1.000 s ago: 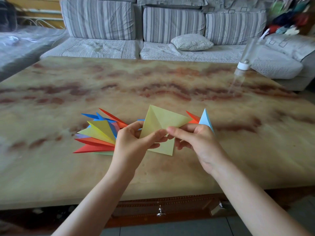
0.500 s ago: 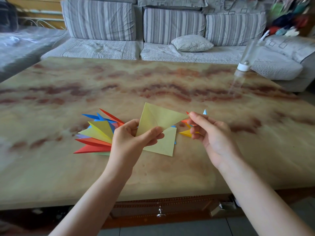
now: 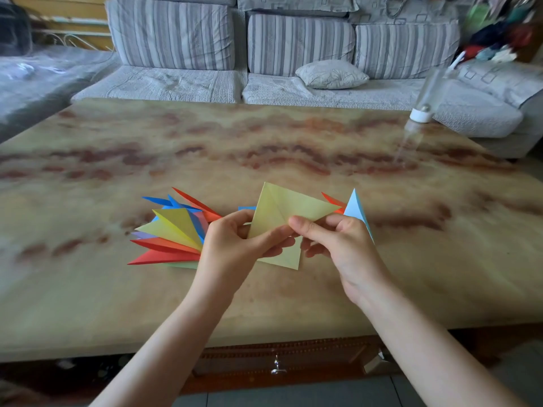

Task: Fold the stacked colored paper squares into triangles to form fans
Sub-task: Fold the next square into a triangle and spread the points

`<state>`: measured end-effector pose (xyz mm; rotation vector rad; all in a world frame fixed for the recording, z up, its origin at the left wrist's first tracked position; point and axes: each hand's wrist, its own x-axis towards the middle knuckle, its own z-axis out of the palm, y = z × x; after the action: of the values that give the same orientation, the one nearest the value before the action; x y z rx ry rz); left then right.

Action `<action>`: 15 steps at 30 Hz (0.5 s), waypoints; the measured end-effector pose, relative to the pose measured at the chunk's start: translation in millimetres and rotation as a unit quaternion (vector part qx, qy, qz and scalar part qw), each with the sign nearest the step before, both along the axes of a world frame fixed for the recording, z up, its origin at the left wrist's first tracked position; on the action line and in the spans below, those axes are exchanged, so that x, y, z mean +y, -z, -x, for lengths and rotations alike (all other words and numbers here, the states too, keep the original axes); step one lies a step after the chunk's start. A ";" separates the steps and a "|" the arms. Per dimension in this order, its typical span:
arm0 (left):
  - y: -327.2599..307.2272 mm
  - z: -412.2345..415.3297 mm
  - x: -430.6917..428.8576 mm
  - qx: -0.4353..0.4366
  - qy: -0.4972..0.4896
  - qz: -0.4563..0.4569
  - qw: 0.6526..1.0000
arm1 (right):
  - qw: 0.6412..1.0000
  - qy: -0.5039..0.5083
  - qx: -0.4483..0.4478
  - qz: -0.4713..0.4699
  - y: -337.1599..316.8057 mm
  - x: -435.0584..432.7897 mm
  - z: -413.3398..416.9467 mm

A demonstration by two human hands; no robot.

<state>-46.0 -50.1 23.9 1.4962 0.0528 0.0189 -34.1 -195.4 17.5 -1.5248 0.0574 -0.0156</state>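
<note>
Evidently the pale yellow paper sheet [image 3: 282, 210] is held up off the counter [image 3: 264, 142] so that both hands can work its fold in the air; it is partly folded, with an upper flap turned over along a diagonal crease and a lower corner hanging below the fingers. To the sheet's left, the left hand [image 3: 232, 248] pinches its lower left edge, thumb across the front and curled fingers behind, which looks like the anchoring grip. At the sheet's right, the right hand [image 3: 343, 245] is curled and nips the flap near the crease between thumb and fingertips, probably to line up or sharpen the fold. Both forearms reach in from below the sheet, wrists slightly raised. Left of the sheet, a fan of folded triangles [image 3: 173, 230] in red, yellow, blue and green lies spread on the counter, seemingly set aside as finished. Right of the sheet, a light blue triangle [image 3: 354, 207] and a red tip [image 3: 332, 199] show behind the right hand; whether that hand touches them I cannot tell.
</note>
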 end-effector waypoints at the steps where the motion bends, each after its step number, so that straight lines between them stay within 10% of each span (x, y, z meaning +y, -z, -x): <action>1: 0.1 -0.6 1.1 0.001 0.001 -0.009 1.000 | 1.000 0.000 -0.001 0.002 0.3 0.1 -0.1; 15: 3.4 -1.8 18.7 0.005 -0.019 -0.003 1.000 | 0.996 0.052 0.000 -0.066 -8.4 -15.4 -8.4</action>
<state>-44.2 -31.4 20.5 1.5007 0.0889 0.0423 -25.7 -210.9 25.8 -1.3884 0.1364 -0.0928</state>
